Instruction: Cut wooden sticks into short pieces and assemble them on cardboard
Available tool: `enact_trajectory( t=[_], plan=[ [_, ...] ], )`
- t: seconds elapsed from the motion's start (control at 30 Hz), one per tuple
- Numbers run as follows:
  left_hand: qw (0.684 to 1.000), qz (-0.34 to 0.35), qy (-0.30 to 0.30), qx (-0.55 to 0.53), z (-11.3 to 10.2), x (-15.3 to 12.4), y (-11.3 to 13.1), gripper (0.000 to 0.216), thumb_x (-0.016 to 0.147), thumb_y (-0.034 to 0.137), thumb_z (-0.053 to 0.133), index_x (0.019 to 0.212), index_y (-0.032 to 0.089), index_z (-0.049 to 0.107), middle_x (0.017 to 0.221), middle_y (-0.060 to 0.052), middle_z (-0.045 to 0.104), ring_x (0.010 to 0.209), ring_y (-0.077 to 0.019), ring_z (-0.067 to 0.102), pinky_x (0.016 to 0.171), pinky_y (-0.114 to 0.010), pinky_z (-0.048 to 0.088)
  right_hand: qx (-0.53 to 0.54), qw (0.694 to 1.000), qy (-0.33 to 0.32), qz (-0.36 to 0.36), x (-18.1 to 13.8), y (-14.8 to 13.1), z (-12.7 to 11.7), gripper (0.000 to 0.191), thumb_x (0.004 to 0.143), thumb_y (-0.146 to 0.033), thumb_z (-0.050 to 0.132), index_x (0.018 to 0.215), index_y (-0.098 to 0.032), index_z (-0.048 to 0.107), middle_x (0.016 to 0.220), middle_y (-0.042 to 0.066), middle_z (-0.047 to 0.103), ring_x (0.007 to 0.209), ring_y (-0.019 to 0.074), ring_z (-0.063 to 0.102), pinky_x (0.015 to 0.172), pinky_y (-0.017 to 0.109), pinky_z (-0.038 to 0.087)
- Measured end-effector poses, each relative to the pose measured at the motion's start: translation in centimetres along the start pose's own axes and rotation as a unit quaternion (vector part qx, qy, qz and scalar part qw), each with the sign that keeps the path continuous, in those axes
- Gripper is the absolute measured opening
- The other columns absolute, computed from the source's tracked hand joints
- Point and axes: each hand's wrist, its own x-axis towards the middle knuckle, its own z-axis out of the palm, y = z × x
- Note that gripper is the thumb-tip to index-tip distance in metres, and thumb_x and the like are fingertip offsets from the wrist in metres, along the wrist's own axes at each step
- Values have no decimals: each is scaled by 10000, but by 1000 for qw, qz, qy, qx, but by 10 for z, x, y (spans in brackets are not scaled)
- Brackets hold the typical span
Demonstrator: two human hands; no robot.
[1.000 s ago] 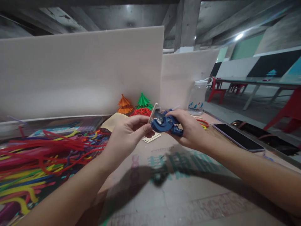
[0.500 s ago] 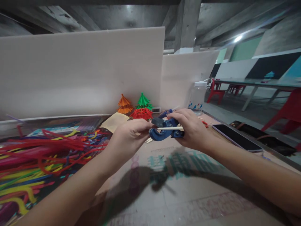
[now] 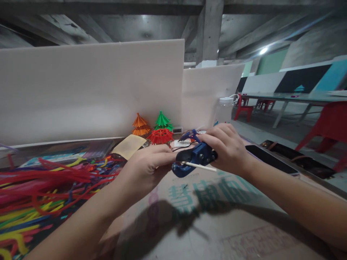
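My right hand (image 3: 227, 148) is wrapped round a blue pipe cutter (image 3: 199, 155), its curved jaw pointing left. A thin pale stick (image 3: 202, 166) passes at the jaw, its free end slanting down to the right. My left hand (image 3: 151, 162) pinches the stick's left end beside the jaw; the fingertips hide that end. Whether the blade touches the stick I cannot tell. Behind the cutter lies a blue glue gun (image 3: 191, 135). Red (image 3: 160, 136), green (image 3: 162, 121) and orange pipe-cleaner tree shapes (image 3: 140, 125) stand beyond my left hand.
Colourful pipe cleaners (image 3: 40, 187) are heaped at the left. A printed cardboard sheet (image 3: 173, 231) covers the table. A yellowish paper piece (image 3: 128, 146), a phone (image 3: 271, 159), a dark case (image 3: 300, 159) and a clear bottle (image 3: 223, 112) lie or stand around. White panels (image 3: 92, 94) rise behind.
Both hands and the cutter are slightly lower in view. The cutter has tilted, and the stick's right end now slants downward. The glue gun shows more fully behind.
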Motion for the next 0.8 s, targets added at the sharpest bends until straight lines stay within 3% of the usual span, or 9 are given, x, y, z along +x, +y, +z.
enact_trajectory(
  t=[0.27, 0.63, 0.8],
  plan=[
    [1000, 5, -5, 1, -1, -1, 1, 204, 929, 61, 612, 976, 172, 777, 768, -15, 677, 688, -107, 625, 639, -182, 502, -42, 999, 21, -25, 3, 4, -9, 240, 909, -138, 612, 1131, -215, 564, 839, 22, 641, 831, 202, 533, 835, 358, 434],
    [999, -8, 9, 40, -5, -3, -4, 152, 916, 74, 643, 928, 172, 759, 828, -14, 768, 727, -118, 683, 696, -214, 510, -52, 998, 12, -29, 5, 4, -11, 205, 959, -146, 563, 1158, -194, 559, 822, 30, 649, 791, 196, 522, 763, 338, 413],
    [999, 11, 6, 46, -7, -2, -1, 130, 935, 118, 644, 917, 176, 759, 846, -32, 779, 749, -129, 691, 701, -227, 519, -54, 998, 22, -29, 4, 4, -12, 202, 973, -214, 582, 1171, -243, 559, 861, 13, 661, 813, 189, 534, 822, 347, 428]
  ],
)
